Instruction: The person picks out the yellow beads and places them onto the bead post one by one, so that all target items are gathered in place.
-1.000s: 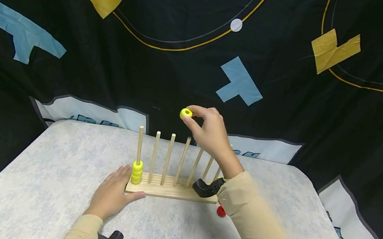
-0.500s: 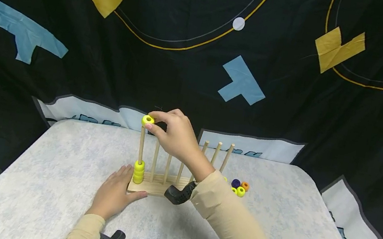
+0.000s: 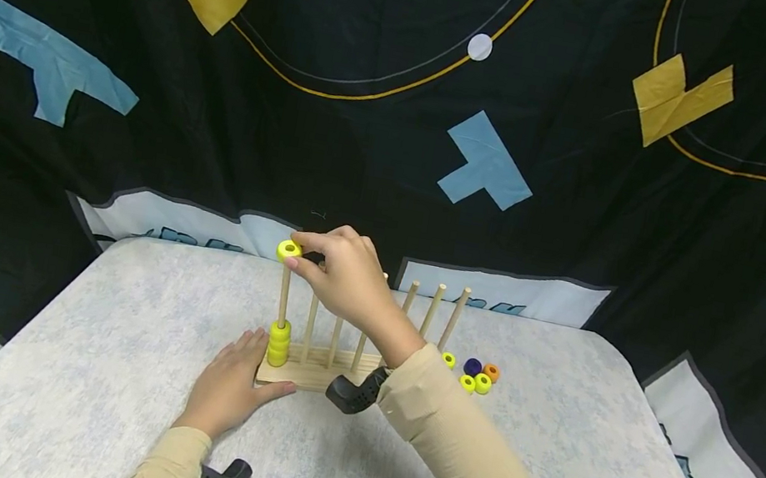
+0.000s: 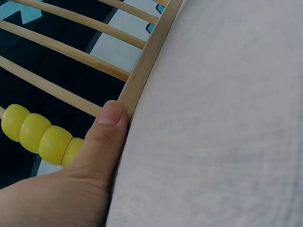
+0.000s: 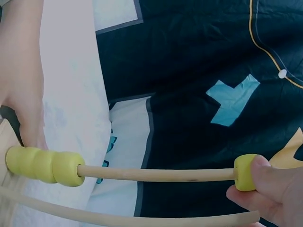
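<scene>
A wooden peg stand (image 3: 310,379) holds a row of upright pegs. Several yellow beads (image 3: 277,344) are stacked low on its leftmost peg (image 3: 284,299). Thumb and fingers of my right hand (image 3: 350,276) pinch another yellow bead (image 3: 289,250), also seen in the right wrist view as a yellow bead (image 5: 244,172) at the peg's tip. Whether the tip is inside its hole I cannot tell. My left hand (image 3: 229,387) rests against the stand's left end, fingers extended along the side. In the left wrist view the thumb (image 4: 102,142) presses the base's edge (image 4: 142,75).
Right of the stand lie loose beads: several yellow beads (image 3: 483,383), a dark purple bead (image 3: 473,367) and an orange bead (image 3: 492,372). The pale tabletop (image 3: 587,476) reaches back to a black patterned cloth (image 3: 366,160). My right forearm crosses in front of the stand's right part.
My right hand has carried the yellow bead left from mid-stand to the top of the leftmost peg, where it has since stayed nearly still. The left hand keeps its place.
</scene>
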Action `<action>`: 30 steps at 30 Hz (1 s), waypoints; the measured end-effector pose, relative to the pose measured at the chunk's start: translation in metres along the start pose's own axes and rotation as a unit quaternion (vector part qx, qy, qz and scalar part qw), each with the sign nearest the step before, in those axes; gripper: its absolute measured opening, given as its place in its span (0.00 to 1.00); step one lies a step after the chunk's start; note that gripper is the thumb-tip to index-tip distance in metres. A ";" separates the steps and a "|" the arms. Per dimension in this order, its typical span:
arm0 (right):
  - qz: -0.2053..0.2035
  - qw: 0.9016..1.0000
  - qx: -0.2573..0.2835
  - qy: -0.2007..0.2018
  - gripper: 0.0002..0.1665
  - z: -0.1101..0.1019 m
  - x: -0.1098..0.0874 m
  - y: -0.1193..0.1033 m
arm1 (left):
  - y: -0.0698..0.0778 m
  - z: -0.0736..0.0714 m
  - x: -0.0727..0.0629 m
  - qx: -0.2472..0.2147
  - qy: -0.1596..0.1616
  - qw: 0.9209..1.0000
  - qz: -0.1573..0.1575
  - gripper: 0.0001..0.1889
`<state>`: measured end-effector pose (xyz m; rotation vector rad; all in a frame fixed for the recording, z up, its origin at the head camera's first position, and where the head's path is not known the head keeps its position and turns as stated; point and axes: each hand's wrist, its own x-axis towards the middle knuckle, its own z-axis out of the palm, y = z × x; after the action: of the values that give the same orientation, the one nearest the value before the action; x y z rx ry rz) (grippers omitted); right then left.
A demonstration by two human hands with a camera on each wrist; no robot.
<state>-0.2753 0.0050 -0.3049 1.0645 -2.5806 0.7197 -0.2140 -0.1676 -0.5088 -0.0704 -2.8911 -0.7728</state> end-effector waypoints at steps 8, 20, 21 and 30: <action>0.000 0.999 -0.004 -0.036 0.22 0.000 0.001 0.001 | 0.001 -0.001 0.000 0.003 -0.001 1.000 -0.001 0.56; -0.011 0.999 -0.020 -0.042 0.22 -0.001 0.001 0.005 | 0.001 0.000 0.001 0.004 0.000 1.000 -0.002 0.57; -0.012 0.999 -0.022 -0.041 0.22 -0.001 0.001 0.005 | 0.000 0.001 0.001 0.004 0.000 1.000 -0.002 0.57; -0.021 0.999 -0.016 -0.022 0.20 -0.005 -0.003 0.012 | 0.000 0.001 0.000 0.006 0.002 1.000 0.001 0.58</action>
<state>-0.2815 0.0168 -0.3065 1.1331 -2.5882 0.6510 -0.2145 -0.1675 -0.5099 -0.0714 -2.8901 -0.7547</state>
